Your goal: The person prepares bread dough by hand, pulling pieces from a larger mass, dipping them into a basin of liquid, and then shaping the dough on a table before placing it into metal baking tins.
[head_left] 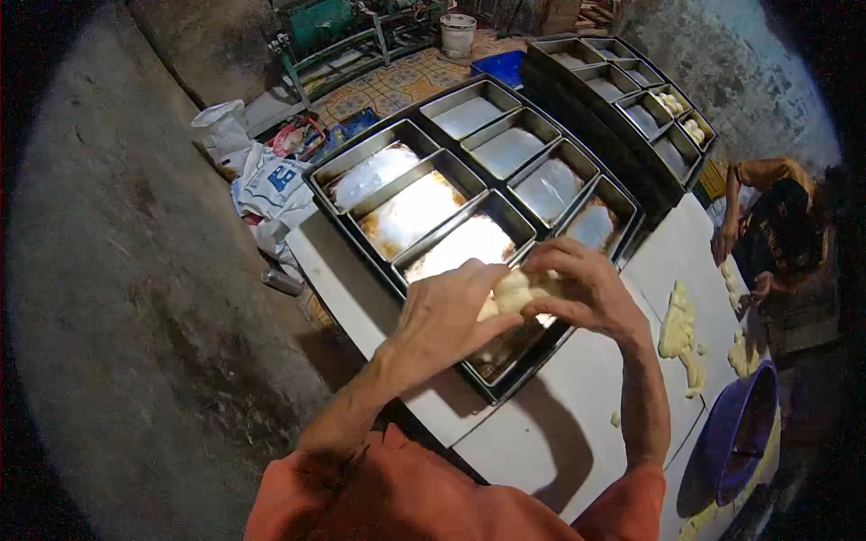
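Orange shirt (397,496); left hand (444,311): partly curled, grasping pale dough (516,293); right hand (597,290): fingers curved, grasping it too

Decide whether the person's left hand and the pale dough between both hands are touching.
Touching: the head view shows the left hand curled against the pale dough.

Tins (505,151), dough (678,332), purple basin (741,433) on white table (501,455)
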